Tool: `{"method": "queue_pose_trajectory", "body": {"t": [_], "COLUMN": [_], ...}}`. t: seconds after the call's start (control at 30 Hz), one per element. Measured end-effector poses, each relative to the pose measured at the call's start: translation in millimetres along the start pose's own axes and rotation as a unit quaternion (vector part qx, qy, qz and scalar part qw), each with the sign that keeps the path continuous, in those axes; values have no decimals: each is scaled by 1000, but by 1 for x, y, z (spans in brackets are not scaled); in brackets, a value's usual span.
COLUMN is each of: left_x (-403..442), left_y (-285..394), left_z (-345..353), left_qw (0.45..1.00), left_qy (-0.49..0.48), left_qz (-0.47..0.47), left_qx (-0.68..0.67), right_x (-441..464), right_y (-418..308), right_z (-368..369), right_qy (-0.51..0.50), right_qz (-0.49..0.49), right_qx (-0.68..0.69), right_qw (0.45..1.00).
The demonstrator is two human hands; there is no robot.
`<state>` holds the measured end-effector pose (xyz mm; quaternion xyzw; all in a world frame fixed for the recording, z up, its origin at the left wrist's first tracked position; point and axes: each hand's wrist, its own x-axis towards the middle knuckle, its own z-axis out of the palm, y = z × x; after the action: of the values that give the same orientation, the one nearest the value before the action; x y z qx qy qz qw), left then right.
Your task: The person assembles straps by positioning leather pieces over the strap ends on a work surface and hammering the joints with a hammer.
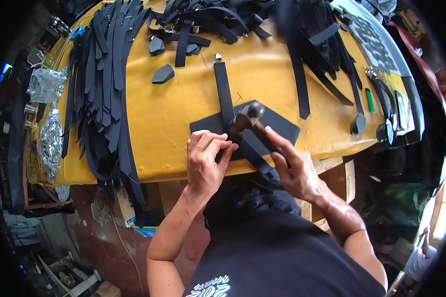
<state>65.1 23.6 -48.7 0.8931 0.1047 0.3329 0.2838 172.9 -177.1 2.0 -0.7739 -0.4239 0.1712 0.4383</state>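
My right hand (298, 173) is closed around the handle of a hammer (246, 119), whose metal head is above a black strap (224, 91). The strap lies lengthwise across a dark flat pad (281, 123), with a shiny metal clip at its far end. Close to the hammer head, my left hand (204, 161) has its thumb and fingertips pinched together over the strap. What those fingers hold, if anything, is hidden. The hammer and the left fingers look slightly apart.
A yellow-covered table (168, 114) carries a thick bundle of black straps (104, 84) at left and more tangled straps (203, 20) at the back. Dark stone-like pieces (163, 74) lie nearby. Bags of metal parts (50, 143) line the left edge; a green item (369, 100) lies right.
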Motion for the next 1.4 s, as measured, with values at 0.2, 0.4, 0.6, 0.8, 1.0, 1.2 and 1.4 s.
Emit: {"method": "queue_pose_trajectory", "body": {"t": [0.2, 0.4, 0.6, 0.8, 1.0, 1.2, 1.4], "left_x": [1, -1, -2, 4, 1, -3, 10], "left_y": [2, -3, -4, -5, -2, -3, -6], "left_z": [-3, -9, -9, -8, -12, -8, -19], "left_qw": [1000, 998, 996, 996, 994, 996, 991], "left_qy": [-11, -40, -34, -21, -37, -24, -64], "left_qz": [-2, -11, -30, -23, -35, -38, -49], "left_qx": [0, -49, -77, -84, -94, -77, -106], "right_x": [-7, -4, -10, 1, -1, -3, -4], "right_y": [9, -14, -5, -11, -10, -12, 3], "right_z": [5, -19, -17, -27, -19, -23, -13], "right_qy": [6, -50, -62, -58, -110, -35, -65], "right_qz": [-54, -8, -71, -102, -74, -106, -81], "right_qx": [-62, -76, -97, -126, -191, -150, -152], "right_qw": [997, 996, 991, 985, 973, 982, 983]}}
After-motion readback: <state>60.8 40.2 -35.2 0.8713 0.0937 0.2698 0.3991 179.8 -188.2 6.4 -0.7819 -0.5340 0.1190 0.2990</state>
